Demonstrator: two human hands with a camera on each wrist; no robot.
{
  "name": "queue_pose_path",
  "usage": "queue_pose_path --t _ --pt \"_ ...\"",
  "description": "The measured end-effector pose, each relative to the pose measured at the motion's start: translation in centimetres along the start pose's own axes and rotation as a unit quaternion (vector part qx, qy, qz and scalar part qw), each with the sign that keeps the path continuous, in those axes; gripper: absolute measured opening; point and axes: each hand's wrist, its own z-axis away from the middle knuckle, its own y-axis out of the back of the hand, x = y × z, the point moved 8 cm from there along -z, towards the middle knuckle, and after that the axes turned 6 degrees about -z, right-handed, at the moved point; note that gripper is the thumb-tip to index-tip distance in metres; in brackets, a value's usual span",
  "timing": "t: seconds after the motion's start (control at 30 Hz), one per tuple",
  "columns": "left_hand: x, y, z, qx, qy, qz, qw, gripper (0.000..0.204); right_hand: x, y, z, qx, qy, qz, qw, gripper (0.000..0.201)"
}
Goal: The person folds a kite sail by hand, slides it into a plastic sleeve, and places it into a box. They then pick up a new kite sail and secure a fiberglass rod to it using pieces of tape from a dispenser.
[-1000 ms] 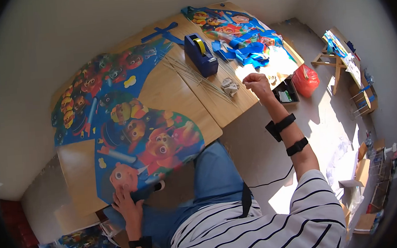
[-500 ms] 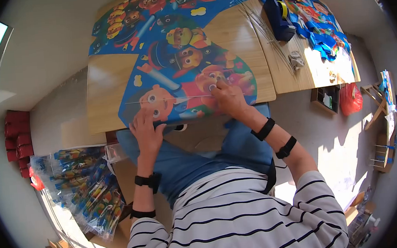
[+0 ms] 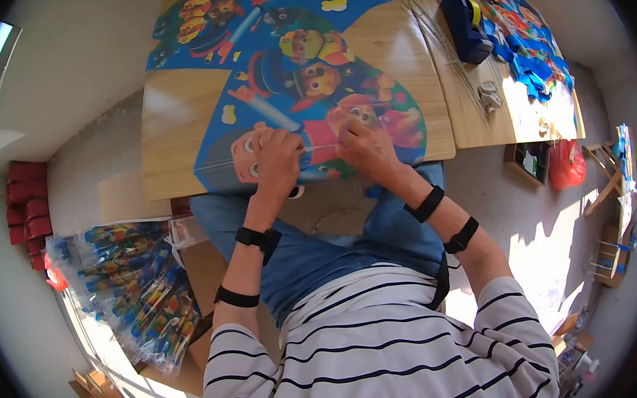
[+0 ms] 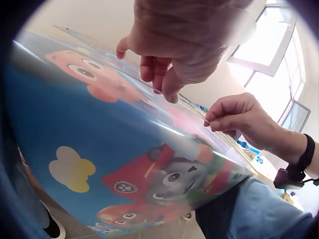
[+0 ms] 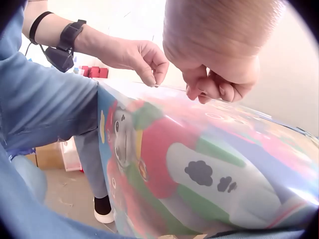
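A large printed sheet [image 3: 217, 143] with cartoon dogs on blue lies over the table, its near part bending down past the edge above the knees. A thin pale rod [image 3: 320, 148] runs across it near that bend. My left hand [image 3: 278, 161] pinches the rod between thumb and fingertips, close over the printed boy's face. To the right, my right hand [image 3: 369, 150] grips the same rod with curled fingers, as the right wrist view also shows. Between the two hands is a short gap. The rod's right end is hidden by the right hand.
A tape dispenser [image 3: 463, 27] stands on the right-hand table beside several thin rods [image 3: 436, 29]. Beyond it lie blue ribbons [image 3: 532, 77], and a crumpled lump [image 3: 490, 96] sits near the front. Packed plastic bags [image 3: 135, 288] rest at lower left; a red bag [image 3: 568, 164] hangs at right.
My right hand has come from the right-hand table to the printed sheet, bringing the thin rod. My left hand has risen from the sheet's edge and moved right to pinch the rod.
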Motion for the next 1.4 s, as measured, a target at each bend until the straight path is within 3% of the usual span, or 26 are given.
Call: queue_pose_path --t 0.13,0.23,0.47,0.57,0.77,0.87,1.07,1.4 --pt "-2.9 -0.4 0.3 -0.02 0.051 0.039 0.998 0.011 0.5 1.0 -0.2 0.018 -0.036 -0.01 0.999 0.021" --pt "-2.9 1.8 0.5 0.038 0.041 -0.029 0.998 0.011 1.4 0.8 0.1 0.016 -0.055 -0.031 0.998 0.026" --pt "-6.5 2.0 1.9 0.055 0.073 -0.039 0.995 0.013 1.6 0.6 0.0 0.024 -0.058 -0.032 0.998 0.032" --pt "-6.7 2.0 2.2 0.046 0.078 -0.038 0.995 0.013 1.7 0.9 0.0 0.007 -0.087 -0.063 0.994 0.024" --pt "-5.6 1.4 1.6 0.042 0.064 -0.05 0.996 0.011 6.7 3.4 3.2 0.056 -0.202 0.02 0.978 0.01" --pt "-5.6 1.1 1.3 0.033 0.058 -0.051 0.996 0.01 9.2 5.6 5.3 0.101 -0.243 -0.009 0.965 0.003" --pt "-5.5 1.1 1.1 0.03 0.058 -0.03 0.997 0.009 10.4 6.1 7.2 0.108 -0.328 -0.047 0.937 0.002" --pt "-6.4 0.5 1.5 -0.002 0.084 -0.044 0.995 0.014 9.3 4.1 4.9 0.097 -0.276 0.004 0.956 0.007"
